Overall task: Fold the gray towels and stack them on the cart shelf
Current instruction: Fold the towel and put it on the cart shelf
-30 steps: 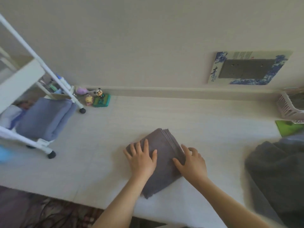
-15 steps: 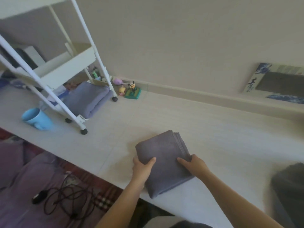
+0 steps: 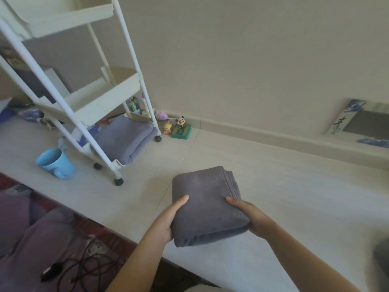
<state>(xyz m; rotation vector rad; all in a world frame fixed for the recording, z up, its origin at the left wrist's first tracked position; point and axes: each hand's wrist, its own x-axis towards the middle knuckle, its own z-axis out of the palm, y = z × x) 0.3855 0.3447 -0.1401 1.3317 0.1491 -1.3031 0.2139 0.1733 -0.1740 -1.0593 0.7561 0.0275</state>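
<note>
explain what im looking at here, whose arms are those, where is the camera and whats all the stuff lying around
There is no machine here. The arms belong to a person wearing a wide-angle camera on the head, looking forward and down, so you see their own hands from above. The left hand and right hand grip a folded gray towel by its two sides. It is over a pale surface. To the left stands a white wheeled cart; a folded bluish towel already lies on its bottom shelf. Near the cart are a light blue mug on its side and small toy figures by the wall.
</note>
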